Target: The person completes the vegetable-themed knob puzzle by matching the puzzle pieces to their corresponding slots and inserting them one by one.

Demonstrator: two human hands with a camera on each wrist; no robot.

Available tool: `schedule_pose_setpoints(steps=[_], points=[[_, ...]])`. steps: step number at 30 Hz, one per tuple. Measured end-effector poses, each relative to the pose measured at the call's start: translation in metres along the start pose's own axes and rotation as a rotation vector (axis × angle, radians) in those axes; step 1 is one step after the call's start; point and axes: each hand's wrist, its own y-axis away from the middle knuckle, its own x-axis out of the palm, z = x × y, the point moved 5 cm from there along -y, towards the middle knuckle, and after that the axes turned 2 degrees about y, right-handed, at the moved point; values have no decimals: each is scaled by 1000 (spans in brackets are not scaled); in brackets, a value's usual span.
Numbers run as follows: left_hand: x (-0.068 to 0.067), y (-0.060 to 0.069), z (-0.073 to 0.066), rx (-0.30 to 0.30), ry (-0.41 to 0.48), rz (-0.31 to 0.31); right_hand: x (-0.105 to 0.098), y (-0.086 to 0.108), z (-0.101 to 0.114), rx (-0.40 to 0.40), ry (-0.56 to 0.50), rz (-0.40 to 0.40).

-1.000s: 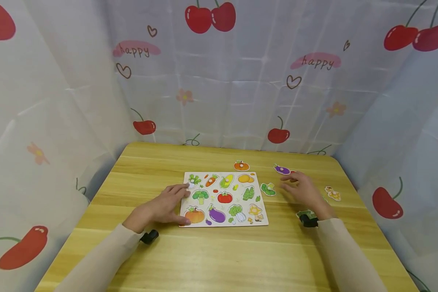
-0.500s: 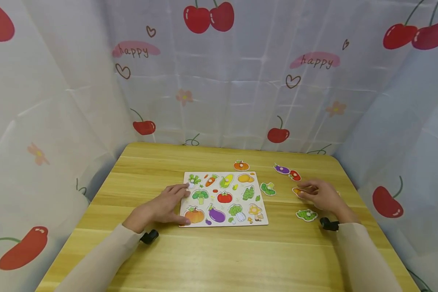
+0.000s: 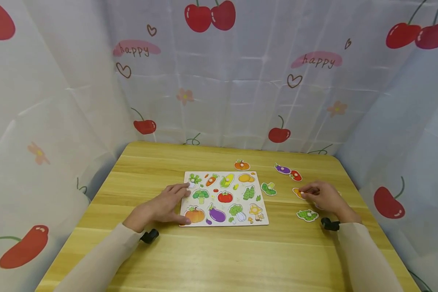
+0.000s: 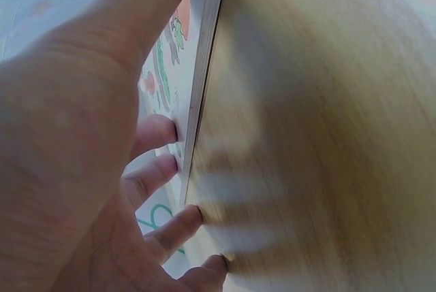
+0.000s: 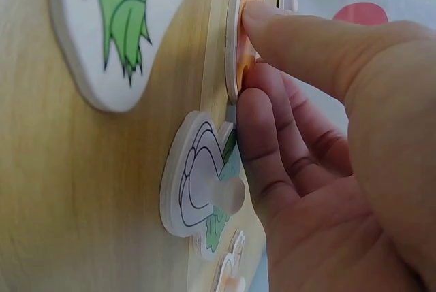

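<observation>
An orange piece [image 5: 246,50] is pinched by the thumb and fingers of the right hand [image 3: 323,198], at right centre of the head view. The fingers of the left hand [image 3: 164,205] are spread, with its thumb and two fingertips laid over the left edge of a vegetable board [image 3: 264,211] near the middle of the frame. A white-and-green piece [image 5: 197,176] with a round knob is seen just beneath the right fingers, low in the right wrist view. Near that hand, a leafy green piece [image 3: 308,215] is set below it, and a red piece [image 3: 295,175] and an eggplant piece [image 3: 282,168] above it. A broccoli piece [image 3: 269,189] is placed just beside the board's right edge, a pumpkin piece [image 3: 242,165] above its top edge. Knobs are shown on the radish, carrot and corn in the board's top row. The wooden table [image 3: 204,263] is backed by a cherry-printed curtain [image 3: 222,81] across the upper frame.
</observation>
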Motion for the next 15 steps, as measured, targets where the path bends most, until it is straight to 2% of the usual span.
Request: schedule_pose_setpoints(steps=[15], points=[[-2,0,-2,4,12,4,0,-4,3,28,12,-14]])
